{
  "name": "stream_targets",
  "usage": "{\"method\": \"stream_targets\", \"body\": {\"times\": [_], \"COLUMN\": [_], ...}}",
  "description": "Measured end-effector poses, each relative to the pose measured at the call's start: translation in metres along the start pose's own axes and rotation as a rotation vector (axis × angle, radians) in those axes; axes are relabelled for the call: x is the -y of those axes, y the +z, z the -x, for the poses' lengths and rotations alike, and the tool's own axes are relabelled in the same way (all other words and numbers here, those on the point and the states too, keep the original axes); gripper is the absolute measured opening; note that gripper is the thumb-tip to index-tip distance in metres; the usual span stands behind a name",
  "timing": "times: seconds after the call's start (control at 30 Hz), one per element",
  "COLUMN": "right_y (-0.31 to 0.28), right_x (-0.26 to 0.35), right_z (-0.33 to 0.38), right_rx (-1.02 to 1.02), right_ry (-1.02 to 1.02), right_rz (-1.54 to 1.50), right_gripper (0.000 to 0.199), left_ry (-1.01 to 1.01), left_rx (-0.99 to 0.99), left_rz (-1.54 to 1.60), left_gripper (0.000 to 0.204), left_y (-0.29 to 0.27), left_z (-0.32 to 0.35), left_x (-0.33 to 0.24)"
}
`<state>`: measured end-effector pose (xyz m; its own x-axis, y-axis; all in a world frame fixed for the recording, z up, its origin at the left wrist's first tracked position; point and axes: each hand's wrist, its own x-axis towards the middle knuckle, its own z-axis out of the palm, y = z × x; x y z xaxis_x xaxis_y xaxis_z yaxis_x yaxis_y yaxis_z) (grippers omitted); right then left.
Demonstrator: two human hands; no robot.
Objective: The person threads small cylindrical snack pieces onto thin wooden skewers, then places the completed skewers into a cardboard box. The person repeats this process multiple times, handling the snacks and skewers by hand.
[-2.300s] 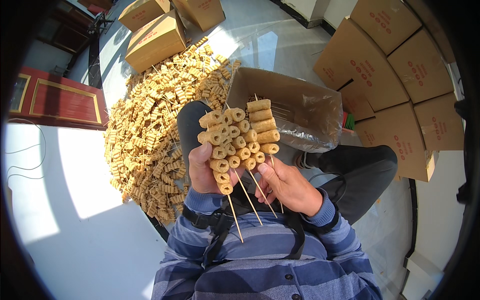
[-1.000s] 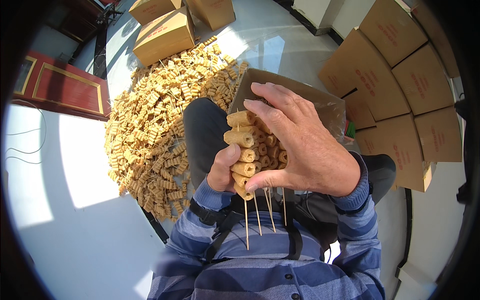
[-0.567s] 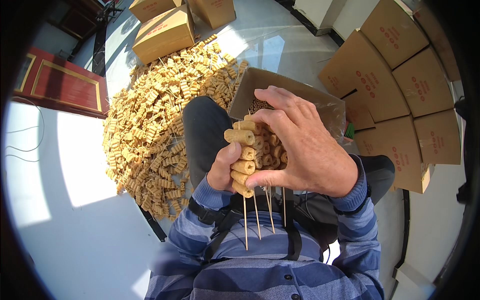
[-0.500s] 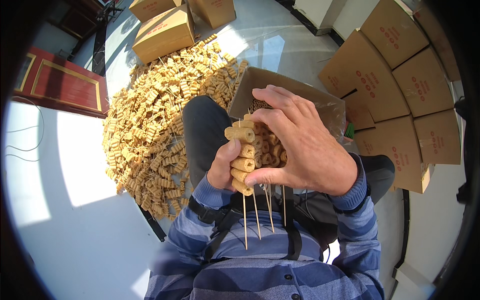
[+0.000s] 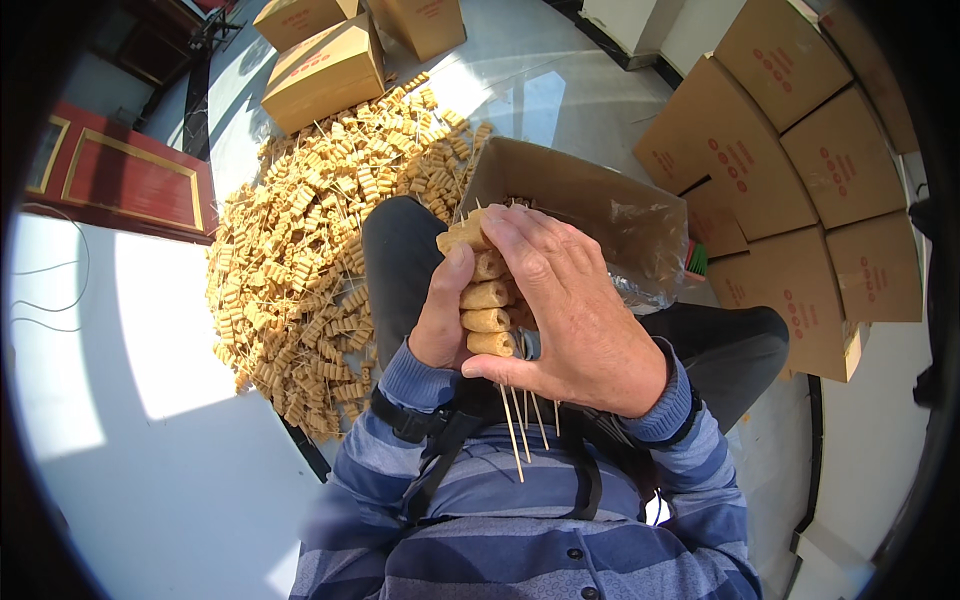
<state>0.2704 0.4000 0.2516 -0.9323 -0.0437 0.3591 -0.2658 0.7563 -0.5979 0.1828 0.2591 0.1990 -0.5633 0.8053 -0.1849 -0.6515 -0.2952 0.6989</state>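
The right hand [image 5: 570, 315] has its fingers [image 5: 520, 255] pressed together and curled over the bundle of skewers [image 5: 487, 318], which lies directly under them, thumb closing below. The sticks' long axis runs from the fingertips down toward the chest, bare ends poking out beneath the palm. The left hand [image 5: 440, 320] clamps the bundle's other side, thumb up along it; both forearms rise from the lower edge, with the open box [image 5: 590, 205] just beyond.

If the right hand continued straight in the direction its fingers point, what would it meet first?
The right hand points up-left over the skewer bundle; beyond it, probably the dark trouser knee, then the skewer pile. Depth is unclear.
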Motion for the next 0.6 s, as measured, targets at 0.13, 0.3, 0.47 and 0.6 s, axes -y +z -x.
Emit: {"method": "stream_targets", "body": {"times": [0.13,0.3,0.47,0.6], "right_y": [-0.001,0.012,0.036,0.049], "right_x": [-0.007,-0.015,-0.017,-0.019], "right_z": [0.007,0.016,0.03,0.037], "right_rx": [0.035,-0.084,-0.269,-0.394], "right_ry": [0.003,0.019,0.084,0.159], "right_rz": [0.017,0.012,-0.018,-0.025], "right_gripper": [0.091,0.074,0.076,0.079], "left_ry": [0.03,0.008,-0.038,-0.02], "left_rx": [0.002,0.128,0.089,0.015], "left_rz": [0.037,0.119,0.013,0.003], "left_gripper": [0.065,0.063,0.066,0.071], "left_y": [0.0,0.003,0.008,0.017], "left_z": [0.003,0.001,-0.006,-0.012], "left_x": [0.01,0.018,0.021,0.029]}}
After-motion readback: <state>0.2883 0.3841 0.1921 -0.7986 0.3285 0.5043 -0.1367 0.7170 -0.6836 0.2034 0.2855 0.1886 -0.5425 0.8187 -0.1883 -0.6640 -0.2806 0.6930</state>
